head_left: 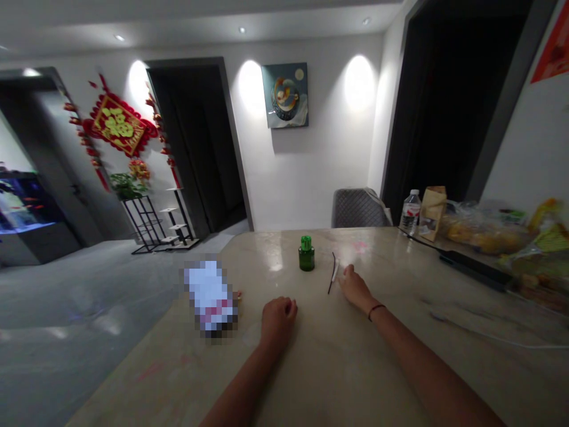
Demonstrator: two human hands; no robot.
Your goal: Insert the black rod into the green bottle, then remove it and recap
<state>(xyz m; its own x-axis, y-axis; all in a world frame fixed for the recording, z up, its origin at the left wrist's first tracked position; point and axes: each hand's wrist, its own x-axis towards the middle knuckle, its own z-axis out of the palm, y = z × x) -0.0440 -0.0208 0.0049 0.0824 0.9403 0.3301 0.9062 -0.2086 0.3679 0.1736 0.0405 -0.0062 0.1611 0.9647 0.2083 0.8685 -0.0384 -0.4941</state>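
Note:
My left hand (279, 320) rests on the table in a loose fist, and nothing shows in its curled fingers. Farther forward and to the right, my right hand (357, 289) is closed, with a dark band round its wrist. Its fingertips are beside a thin white strip (335, 270); whether they touch it or hold something small, I cannot tell. Just left of the strip lies a thin dark stick (331, 274). A small green glass bottle (306, 256) with a green cap stands upright between and beyond my hands.
At left on the marble-look table (320, 379) lies a pixelated phone-like object (211, 293). On the right are a water bottle (411, 212), a paper bag (432, 212), plastic bags of food (484, 231), a black power strip (475, 270) and a white cable. A grey chair (359, 209) stands behind.

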